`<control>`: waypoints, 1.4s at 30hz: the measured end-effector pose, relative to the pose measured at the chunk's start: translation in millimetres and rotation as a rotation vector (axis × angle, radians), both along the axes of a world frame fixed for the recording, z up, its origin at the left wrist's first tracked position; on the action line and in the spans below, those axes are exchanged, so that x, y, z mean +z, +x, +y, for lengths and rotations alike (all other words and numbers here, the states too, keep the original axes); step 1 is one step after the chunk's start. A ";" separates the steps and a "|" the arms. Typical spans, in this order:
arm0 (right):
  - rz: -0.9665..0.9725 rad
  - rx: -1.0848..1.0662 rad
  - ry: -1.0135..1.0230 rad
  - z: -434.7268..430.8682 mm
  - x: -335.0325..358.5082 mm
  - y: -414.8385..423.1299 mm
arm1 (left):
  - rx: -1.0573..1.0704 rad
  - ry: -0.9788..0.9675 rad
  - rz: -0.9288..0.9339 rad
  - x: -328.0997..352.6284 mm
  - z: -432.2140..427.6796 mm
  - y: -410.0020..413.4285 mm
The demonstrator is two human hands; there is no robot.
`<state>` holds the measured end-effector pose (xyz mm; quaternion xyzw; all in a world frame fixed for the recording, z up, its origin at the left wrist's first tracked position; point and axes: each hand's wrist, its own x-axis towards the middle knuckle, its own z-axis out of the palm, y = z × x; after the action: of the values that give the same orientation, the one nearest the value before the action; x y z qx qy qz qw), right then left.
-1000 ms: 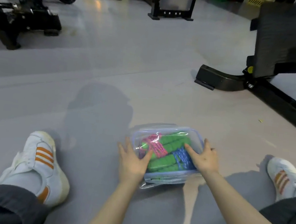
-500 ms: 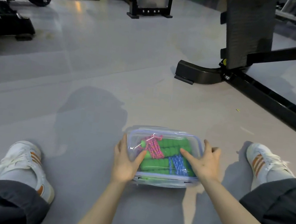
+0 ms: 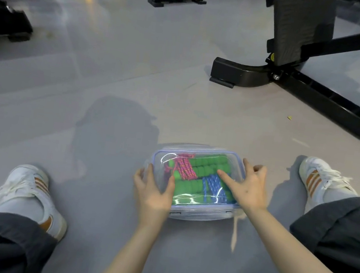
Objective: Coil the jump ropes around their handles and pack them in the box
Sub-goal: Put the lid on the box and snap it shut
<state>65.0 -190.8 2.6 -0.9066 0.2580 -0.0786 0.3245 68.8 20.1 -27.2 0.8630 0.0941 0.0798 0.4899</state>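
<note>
Since a moment ago, both hands have barely shifted on the box point(image 3: 189, 211), which sits on the floor point(image 3: 113, 77) between the outstretched legs. Left hand point(image 3: 154, 193) lies flat with spread fingers on the lid's left edge; the right hand point(image 3: 245, 186) presses open-fingered on the right. Coiled jump ropes point(image 3: 199, 175) with green handles show through the clear lid.

Ropes point(image 3: 194, 175) in box point(image 3: 200, 214) on floor point(image 3: 113, 81) btwn shoes, machine base point(image 3: 239, 75) behind.
</note>
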 end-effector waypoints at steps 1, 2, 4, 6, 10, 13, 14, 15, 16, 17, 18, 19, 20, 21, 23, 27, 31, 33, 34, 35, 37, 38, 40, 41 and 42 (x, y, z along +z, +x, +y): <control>-0.001 -0.001 -0.007 0.7 -2.4 -0.6 | -0.018 0.029 -0.011 -3.4 1.4 0.4; -0.006 0.006 -0.023 1.4 -3.4 0.5 | -0.028 0.049 -0.013 -7.0 3.1 1.3; -0.013 0.041 -0.067 1.9 -2.6 5.3 | -0.033 0.078 -0.014 -12.6 6.4 4.5; -0.001 0.073 -0.117 3.1 -3.1 9.5 | -0.024 0.170 -0.006 -14.2 6.1 8.5; 0.041 0.060 -0.257 6.8 -11.0 7.5 | -0.107 0.636 -0.210 -12.6 2.4 17.9; -0.051 0.204 -0.477 9.6 -10.0 12.0 | -0.302 0.747 -0.439 -14.7 -5.0 18.7; -0.050 0.304 -0.534 10.3 -9.3 15.7 | -0.327 0.723 -0.446 -16.5 -9.5 15.6; -0.037 0.406 -0.577 9.3 -10.7 20.0 | -0.339 0.707 -0.433 -19.3 -14.1 11.5; -0.011 0.493 -0.579 8.0 -11.8 23.4 | -0.356 0.711 -0.400 -21.4 -18.3 6.4; 0.034 0.550 -0.542 7.4 -11.0 25.5 | -0.385 0.730 -0.365 -23.1 -21.8 2.2; 0.066 0.566 -0.515 6.7 -10.4 25.9 | -0.411 0.754 -0.353 -25.3 -23.3 0.5; 0.104 0.563 -0.484 4.9 -11.9 25.8 | -0.428 0.770 -0.357 -26.6 -23.6 1.7; 0.141 0.555 -0.464 2.7 -14.6 25.4 | -0.441 0.766 -0.355 -26.9 -22.5 3.6; 0.171 0.551 -0.468 1.8 -16.2 25.5 | -0.453 0.752 -0.351 -26.2 -20.9 5.4; 0.218 0.563 -0.479 2.7 -14.2 27.8 | -0.450 0.738 -0.362 -26.7 -20.2 9.2; 0.235 0.636 -0.505 -1.7 -13.8 29.7 | -0.431 0.747 -0.365 -29.9 -23.6 10.2; 0.177 0.640 -0.508 -5.1 -12.3 34.9 | -0.456 0.747 -0.360 -28.2 -27.5 16.7; 0.139 0.631 -0.491 -5.5 -9.7 40.1 | -0.463 0.758 -0.347 -21.2 -30.2 22.2; 0.121 0.629 -0.460 -6.4 -7.8 42.0 | -0.452 0.763 -0.335 -18.1 -31.2 24.4; 0.106 0.626 -0.415 -8.6 -6.5 43.7 | -0.433 0.763 -0.326 -16.1 -31.5 26.4; 0.081 0.607 -0.357 -13.7 -5.9 44.6 | -0.403 0.745 -0.331 -16.9 -29.9 26.0; 0.081 0.570 -0.361 -15.4 -7.0 44.7 | -0.392 0.737 -0.334 -18.4 -29.3 23.7; 0.139 0.438 -0.370 -16.7 -8.8 45.6 | -0.385 0.735 -0.298 -18.2 -30.6 21.2; 0.191 0.405 -0.368 -16.7 -9.1 46.8 | -0.389 0.741 -0.261 -14.4 -32.5 22.7; 0.230 0.419 -0.391 -16.1 -8.5 48.3 | -0.391 0.744 -0.219 -9.0 -35.5 26.0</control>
<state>113.3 -206.9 -5.9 -0.9883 0.0804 0.0452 0.1218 94.9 -15.4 -36.2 0.9688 -0.1590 0.1051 0.1584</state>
